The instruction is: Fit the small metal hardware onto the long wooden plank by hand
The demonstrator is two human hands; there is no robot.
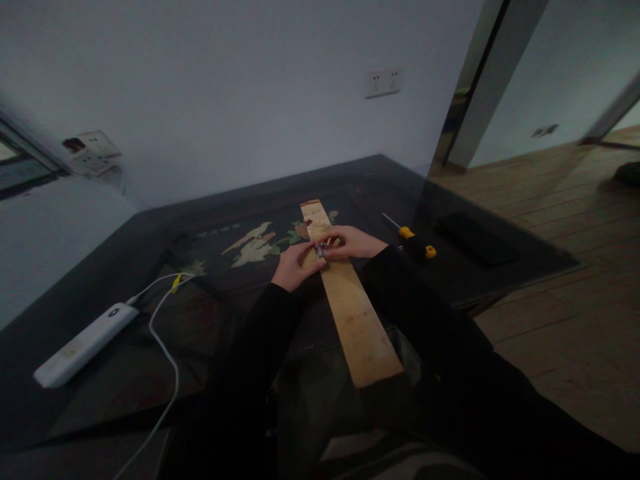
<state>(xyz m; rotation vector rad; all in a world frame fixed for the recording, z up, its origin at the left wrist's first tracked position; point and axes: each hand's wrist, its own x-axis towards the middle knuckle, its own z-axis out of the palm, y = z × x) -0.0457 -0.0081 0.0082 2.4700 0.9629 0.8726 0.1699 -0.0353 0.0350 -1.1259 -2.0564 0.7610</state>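
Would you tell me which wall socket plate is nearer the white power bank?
The socket plate on the left wall, above the white power bank; the other socket plate sits high on the back wall, beyond the wooden plank.

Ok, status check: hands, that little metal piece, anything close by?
Left hand and right hand both pinching the small metal piece on the wooden plank. Screwdriver lying right of the plank, untouched.

A pale matt wooden plank (pixel 350 300) lies on a glossy dark glass tabletop (pixel 225 333), with a small shiny metal piece (pixel 321 250) on it and a smooth white plastic power bank (pixel 85 343) far left.
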